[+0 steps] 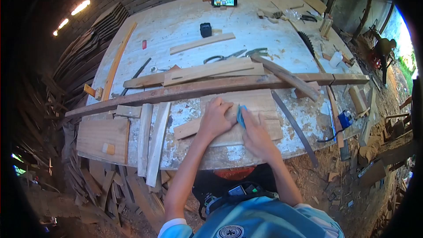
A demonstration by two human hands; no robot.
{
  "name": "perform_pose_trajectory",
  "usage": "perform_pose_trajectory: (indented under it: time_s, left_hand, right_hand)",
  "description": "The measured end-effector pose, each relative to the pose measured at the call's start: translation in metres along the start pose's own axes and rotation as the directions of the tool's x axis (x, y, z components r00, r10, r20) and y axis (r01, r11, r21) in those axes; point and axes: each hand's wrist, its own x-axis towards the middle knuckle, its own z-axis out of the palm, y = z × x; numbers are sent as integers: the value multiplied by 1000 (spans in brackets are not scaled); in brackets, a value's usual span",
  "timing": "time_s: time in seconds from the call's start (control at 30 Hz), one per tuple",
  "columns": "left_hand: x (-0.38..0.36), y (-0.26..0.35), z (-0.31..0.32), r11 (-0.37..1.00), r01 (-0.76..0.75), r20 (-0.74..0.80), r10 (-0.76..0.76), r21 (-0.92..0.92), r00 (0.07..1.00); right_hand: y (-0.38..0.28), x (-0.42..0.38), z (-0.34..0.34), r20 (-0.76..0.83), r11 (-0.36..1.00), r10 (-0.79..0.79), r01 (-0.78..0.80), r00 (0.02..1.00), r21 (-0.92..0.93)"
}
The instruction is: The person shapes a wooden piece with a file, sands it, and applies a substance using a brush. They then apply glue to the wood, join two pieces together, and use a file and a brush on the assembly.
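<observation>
L fingers clamped on wd strip, R fingers gripping blue pad; beam btwn them & scissors.

1. The right hand is hiding part of the blue item — leaving its kind unclear.
2. The left hand is covering part of a wooden strip.
3. The bottom edge is cutting off the shirt.

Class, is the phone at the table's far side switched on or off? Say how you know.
On: the phone shows a bright, coloured picture on its screen.
</observation>
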Motion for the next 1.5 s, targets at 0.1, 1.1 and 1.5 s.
perform_pose_trajectory:
  time_s: [0.1, 1.1, 1.5]
  left_hand:
    - [3, -5, -1, 1000, -26, 41, 27, -11, 999]
    - [9, -8, -4, 1000, 23, 28, -23, 16, 999]
    - [5, -11, 3, 1000, 15, 24, -16, 17, 1000]
  right_hand:
    - [15, 20, 6, 4, 998, -4, 4, 1000, 70]
    - [13, 10, 16, -213, 993, -92, 105, 973, 48]
    - [12, 1, 9, -120, 998, -57, 59, 991, 16]
